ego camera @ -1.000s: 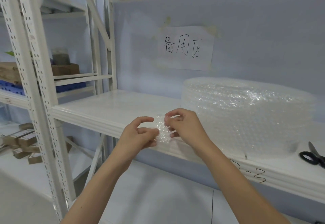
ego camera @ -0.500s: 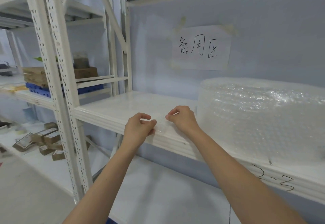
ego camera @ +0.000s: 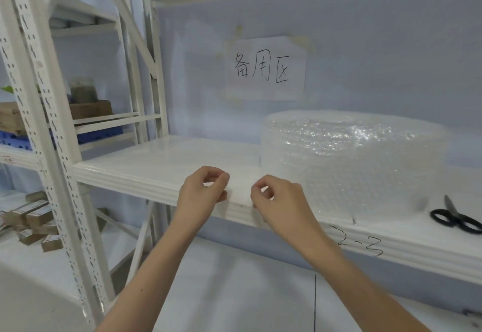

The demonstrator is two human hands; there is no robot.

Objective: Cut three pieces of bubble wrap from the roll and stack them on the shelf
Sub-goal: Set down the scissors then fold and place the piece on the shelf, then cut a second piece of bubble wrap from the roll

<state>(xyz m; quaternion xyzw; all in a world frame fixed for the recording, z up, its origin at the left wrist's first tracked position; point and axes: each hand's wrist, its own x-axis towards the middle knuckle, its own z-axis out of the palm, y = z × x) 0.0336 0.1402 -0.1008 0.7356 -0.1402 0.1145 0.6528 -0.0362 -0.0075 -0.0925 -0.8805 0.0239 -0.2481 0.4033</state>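
Your left hand [ego camera: 204, 192] and right hand [ego camera: 276, 198] hover at the front edge of the shelf [ego camera: 146, 172], near each other but apart; fingers and thumbs on both are curled in a narrow grip; whether either pinches anything, you cannot tell from this view; a faint pale patch between them may be a cut piece of bubble wrap [ego camera: 241, 187] lying flat on the shelf, but it is nearly see-through against the white and its edges are unclear. The roll [ego camera: 352, 162] stands on the shelf just right of your hands, upright on its end; the scissors [ego camera: 455, 215] lie further right, well apart from your grip; a paper sign [ego camera: 266, 68] hangs on the wall behind.

Judgement: you are setting a piece down near the shelf lip; how many pieces are stacked cannot be read.

Risks: the piece sits close to the front edge, so a careless release or a sleeve brush could slide it off; light film clings to fingers, so it may lift with your hand on release; the next piece may land skewed because the stack is hard to see; reaching right for the scissors, your arm could nudge the roll.
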